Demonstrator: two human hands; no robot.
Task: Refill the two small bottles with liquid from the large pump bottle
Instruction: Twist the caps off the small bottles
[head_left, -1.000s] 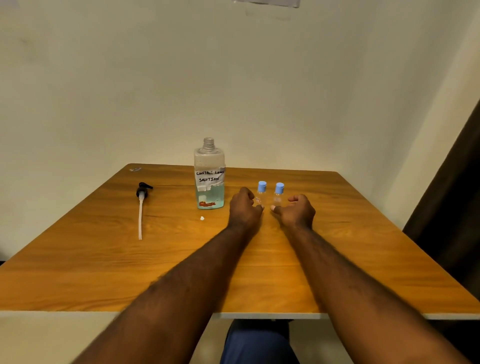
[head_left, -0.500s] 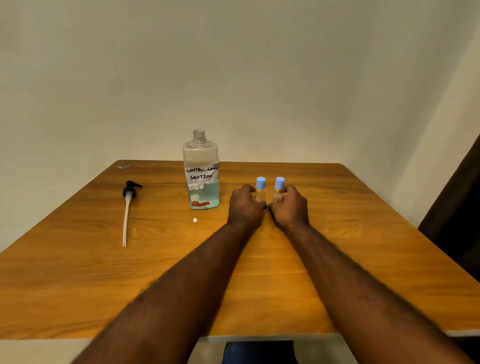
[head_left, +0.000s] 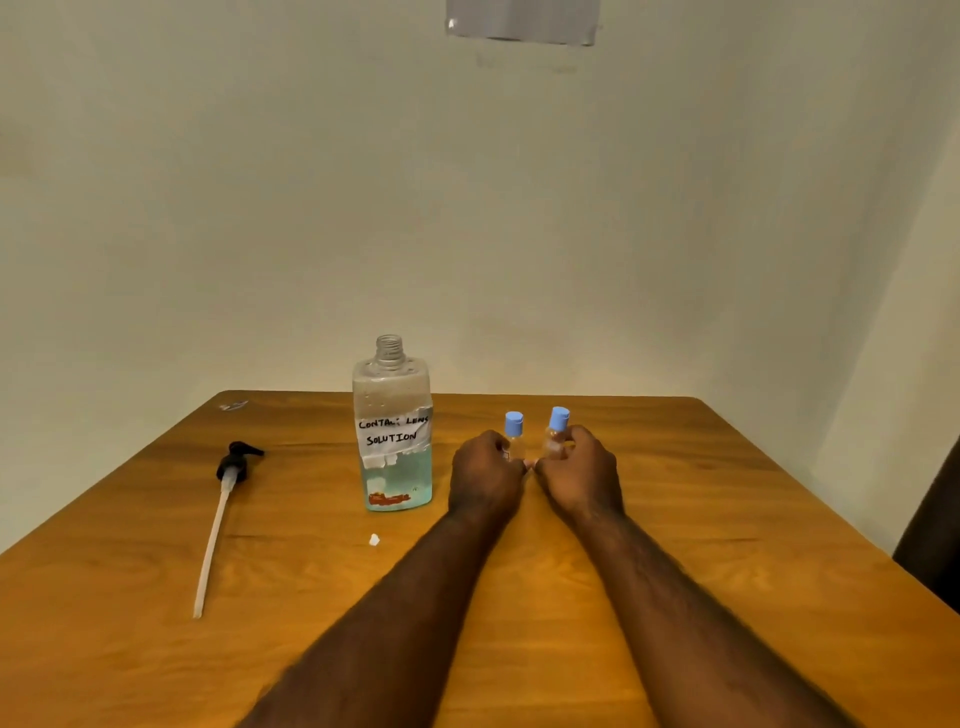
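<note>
Two small clear bottles with blue caps stand side by side on the wooden table (head_left: 727, 519). My left hand (head_left: 485, 475) grips the left small bottle (head_left: 514, 431). My right hand (head_left: 579, 475) holds the right small bottle (head_left: 558, 426), which leans slightly to the right. The hands hide the lower parts of both bottles. To their left stands the large bottle (head_left: 393, 431), its neck uncapped, with a handwritten "Contact lens solution" label and blue-green liquid in its lower part. Its black pump head with a long white tube (head_left: 223, 499) lies flat on the table further left.
A small white scrap (head_left: 374, 540) lies in front of the large bottle. A plain wall rises behind the table's far edge. A dark curtain (head_left: 935, 519) hangs past the table's right edge. A small clear scrap (head_left: 234, 405) sits at the far left corner.
Both hands have closed in from just in front of the small bottles and now hold one each. The right bottle has tipped slightly.
</note>
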